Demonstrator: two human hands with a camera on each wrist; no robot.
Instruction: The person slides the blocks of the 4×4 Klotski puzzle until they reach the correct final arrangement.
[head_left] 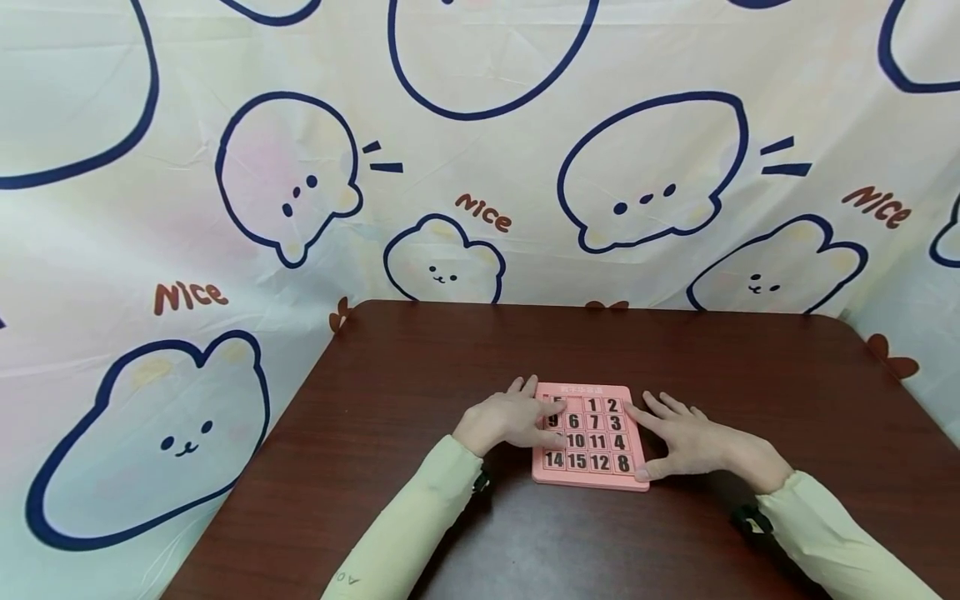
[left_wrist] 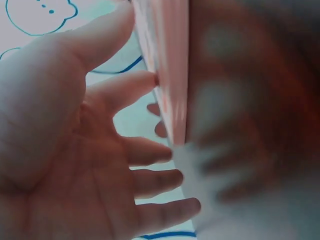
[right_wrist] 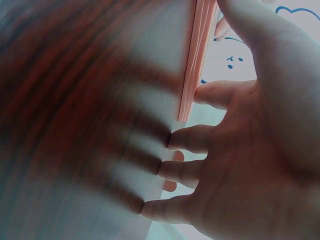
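Note:
A pink sliding number puzzle [head_left: 592, 481] lies flat on the table, its tiles bearing black numerals. From the left side my left hand [head_left: 510, 419] reaches over it, thumb and index finger extended on the left column of tiles and partly hiding their numbers. The other left fingers spread past the frame's upper left corner. At the right edge is my right hand [head_left: 693, 442], with index fingertip and thumb against the frame and the remaining fingers spread towards the table. In the right wrist view, the puzzle's side [right_wrist: 192, 75] appears as a thin pink slab beside the index finger.
The dark brown wooden table [head_left: 360, 467] reflects light near its front. Behind it and at both sides hangs a pale curtain [head_left: 525, 167] printed with blue bear outlines. Dark bands [head_left: 752, 520] sit at both wrists, below pale sleeves.

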